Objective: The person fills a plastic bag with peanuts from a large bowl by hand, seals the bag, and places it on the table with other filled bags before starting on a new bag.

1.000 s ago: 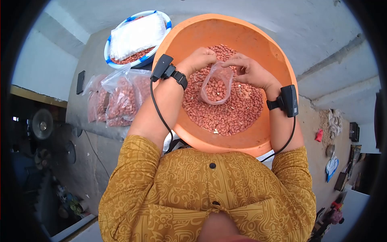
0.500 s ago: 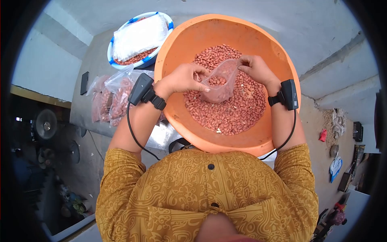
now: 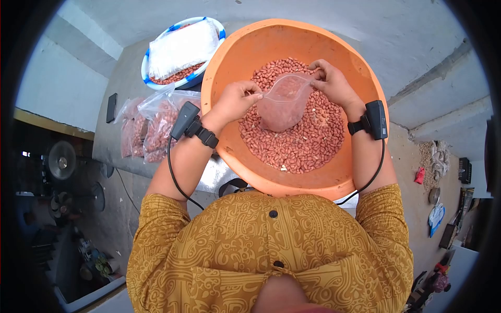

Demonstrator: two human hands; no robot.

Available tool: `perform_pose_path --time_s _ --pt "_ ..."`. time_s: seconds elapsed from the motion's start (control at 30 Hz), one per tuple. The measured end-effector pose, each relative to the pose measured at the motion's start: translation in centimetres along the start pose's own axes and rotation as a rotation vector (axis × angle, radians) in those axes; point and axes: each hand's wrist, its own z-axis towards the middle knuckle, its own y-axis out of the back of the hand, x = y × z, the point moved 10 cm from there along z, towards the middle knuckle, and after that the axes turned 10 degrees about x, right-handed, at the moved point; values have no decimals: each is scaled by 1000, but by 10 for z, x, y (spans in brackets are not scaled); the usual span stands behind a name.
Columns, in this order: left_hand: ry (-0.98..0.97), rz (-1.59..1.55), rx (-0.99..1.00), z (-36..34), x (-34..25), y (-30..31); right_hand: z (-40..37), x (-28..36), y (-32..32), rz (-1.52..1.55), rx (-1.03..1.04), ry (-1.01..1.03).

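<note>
A clear plastic bag [image 3: 283, 112] holding peanuts hangs between my hands, its lower part against the loose reddish peanuts [image 3: 292, 154] in a large orange basin [image 3: 229, 68]. My left hand [image 3: 237, 100] pinches the left end of the bag's rim between thumb and fingers. The right end of the rim is pinched by my right hand [image 3: 334, 86]. The mouth of the bag is spread between them. Both wrists carry black strapped devices.
Several filled bags of peanuts [image 3: 156, 122] lie left of the basin. Behind them, a blue-and-white basin [image 3: 222, 34] holds peanuts under a white plastic pack [image 3: 182, 49]. A dark phone-like object [image 3: 111, 108] lies at the table's left. A fan [image 3: 61, 160] stands far left.
My left hand has shifted slightly up and left along the rim, and my right hand has risen slightly. The bag's rim is now stretched wider and the bag hangs straighter.
</note>
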Motion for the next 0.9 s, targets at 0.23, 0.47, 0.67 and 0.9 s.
perform_pose_path --time_s 0.23,0.47,0.67,0.9 --pt "-37 -334 5 0 -7 34 -15 26 9 184 209 59" --pt "274 -329 55 38 41 14 3 -34 6 225 28 -93" --pt "355 -427 -34 61 51 14 5 -72 9 294 7 -189" --pt "207 -645 -66 62 56 6 6 -75 14 371 -131 -157"
